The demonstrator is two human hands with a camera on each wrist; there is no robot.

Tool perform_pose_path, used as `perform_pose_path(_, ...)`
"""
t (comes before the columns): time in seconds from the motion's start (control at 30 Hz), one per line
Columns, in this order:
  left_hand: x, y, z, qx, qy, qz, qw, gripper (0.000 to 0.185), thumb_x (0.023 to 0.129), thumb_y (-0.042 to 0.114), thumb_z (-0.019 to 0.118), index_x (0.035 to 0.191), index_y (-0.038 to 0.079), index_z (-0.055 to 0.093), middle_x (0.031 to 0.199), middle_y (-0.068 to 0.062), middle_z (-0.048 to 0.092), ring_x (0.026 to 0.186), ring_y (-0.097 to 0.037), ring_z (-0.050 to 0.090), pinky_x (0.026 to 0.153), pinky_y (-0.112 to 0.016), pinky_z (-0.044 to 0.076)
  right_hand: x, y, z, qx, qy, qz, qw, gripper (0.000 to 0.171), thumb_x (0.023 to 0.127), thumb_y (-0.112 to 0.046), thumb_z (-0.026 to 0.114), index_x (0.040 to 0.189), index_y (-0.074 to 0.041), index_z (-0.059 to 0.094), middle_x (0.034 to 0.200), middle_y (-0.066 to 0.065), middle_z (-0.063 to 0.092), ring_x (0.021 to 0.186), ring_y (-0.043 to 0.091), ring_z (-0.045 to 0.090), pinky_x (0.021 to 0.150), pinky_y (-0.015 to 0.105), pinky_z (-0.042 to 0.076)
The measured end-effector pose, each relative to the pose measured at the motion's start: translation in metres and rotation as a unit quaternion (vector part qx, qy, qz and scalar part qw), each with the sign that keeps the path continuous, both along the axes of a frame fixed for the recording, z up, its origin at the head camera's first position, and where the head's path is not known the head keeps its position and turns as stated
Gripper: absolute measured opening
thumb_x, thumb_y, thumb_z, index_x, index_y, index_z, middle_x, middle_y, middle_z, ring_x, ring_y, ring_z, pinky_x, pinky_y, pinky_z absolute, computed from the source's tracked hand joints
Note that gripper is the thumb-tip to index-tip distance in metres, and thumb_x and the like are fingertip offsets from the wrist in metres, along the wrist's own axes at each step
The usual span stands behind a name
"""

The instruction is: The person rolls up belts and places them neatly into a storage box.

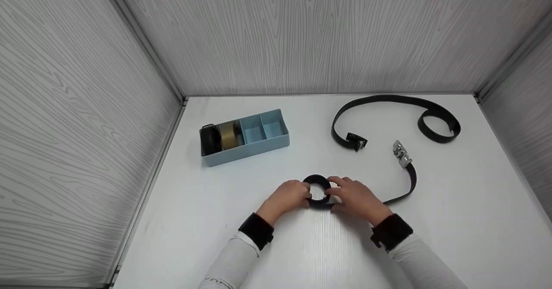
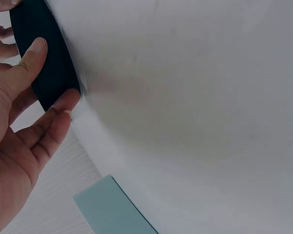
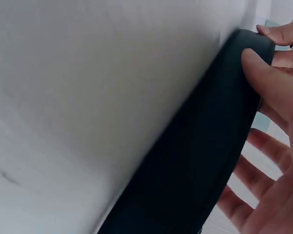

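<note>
Partly hidden belt coil (image 1: 318, 181), both hands gripping

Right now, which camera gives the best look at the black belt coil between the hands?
The head view: it shows the whole coil as a ring on the table, with the left hand and right hand at its sides. The left wrist view shows only a dark strip under the thumb; the right wrist view a blurred close-up band.

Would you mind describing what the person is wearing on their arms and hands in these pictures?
Both hands are bare: the left hand and right hand wear no gloves or rings that show. Each forearm has a white long sleeve, and a black band wraps each wrist, the right one looking bulkier. Small dark lettering sits low on the left sleeve, too small to read.
</note>
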State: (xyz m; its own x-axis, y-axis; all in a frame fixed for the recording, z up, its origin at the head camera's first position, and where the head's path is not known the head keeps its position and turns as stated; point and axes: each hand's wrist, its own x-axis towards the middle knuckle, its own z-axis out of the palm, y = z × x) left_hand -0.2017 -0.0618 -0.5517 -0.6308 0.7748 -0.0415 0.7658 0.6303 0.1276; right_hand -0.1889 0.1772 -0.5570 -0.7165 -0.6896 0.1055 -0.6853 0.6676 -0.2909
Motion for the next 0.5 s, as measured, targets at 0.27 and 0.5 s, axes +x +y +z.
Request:
perform_pose_path(0.27, -0.004, -0.001, 0.001, 0.014, -0.04, 0.003, 0.9991, 0.009, 0.077, 0.02, 0.08, 0.08, 0.013, 0.076, 0.084, 0.002, 0.064, 0.071, -0.015, 0.056, 0.071, -0.029, 0.047, -0.016, 0.001, -0.011, -0.046, 0.068, 0.055, 0.995, 0.027, 0.073, -0.025, 0.083, 0.097, -0.016, 0.076, 0.127, 0.008, 0.062, 0.099, 0.029, 0.059, 0.073, 0.043, 0.05)
perform_pose_path(0.5, 0.004, -0.004, -0.003, -0.02, 0.035, 0.017, 0.999, 0.013, 0.084, 0.028, 0.075, 0.09, 0.016, 0.075, 0.094, 0.003, 0.065, 0.074, -0.018, 0.061, 0.067, -0.031, 0.046, -0.019, -0.006, -0.011, -0.069, 0.074, 0.078, 0.992, 0.02, 0.071, -0.017, 0.083, 0.09, -0.011, 0.077, 0.12, 0.01, 0.062, 0.11, 0.032, 0.058, 0.09, 0.042, 0.049)
